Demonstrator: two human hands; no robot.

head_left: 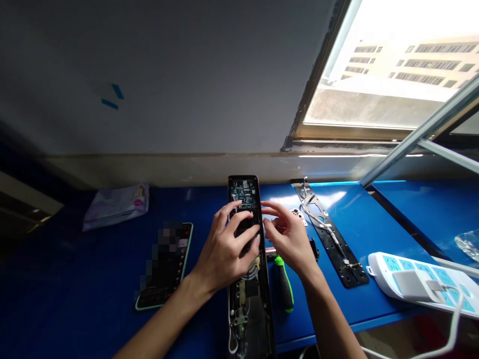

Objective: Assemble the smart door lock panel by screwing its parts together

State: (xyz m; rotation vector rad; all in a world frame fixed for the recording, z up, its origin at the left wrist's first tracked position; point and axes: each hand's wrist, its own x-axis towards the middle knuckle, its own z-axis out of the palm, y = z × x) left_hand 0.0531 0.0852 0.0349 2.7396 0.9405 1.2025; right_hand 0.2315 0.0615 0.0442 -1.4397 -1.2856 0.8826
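A long, narrow black device housing (255,309) lies lengthwise in front of me with its inside exposed. At its far end is a blue circuit board (245,192); metal parts and a white cable (230,329) show at the near end. My left hand (234,244) lies across the middle of the housing, fingers spread, hiding what is beneath. At the housing's right edge is my right hand (286,234), its fingers apart and loosely bent, the fingertips by the rim. Nothing shows in either hand. A green-and-black screwdriver (285,286) lies below my right hand.
Right of the hands lies a black perforated plate (329,242) with a white cable along it. Farther right is a white power strip (389,271) with a charger plugged in. On the left are a phone (164,269) and a purple packet (116,204). A metal frame (415,134) slants near the window.
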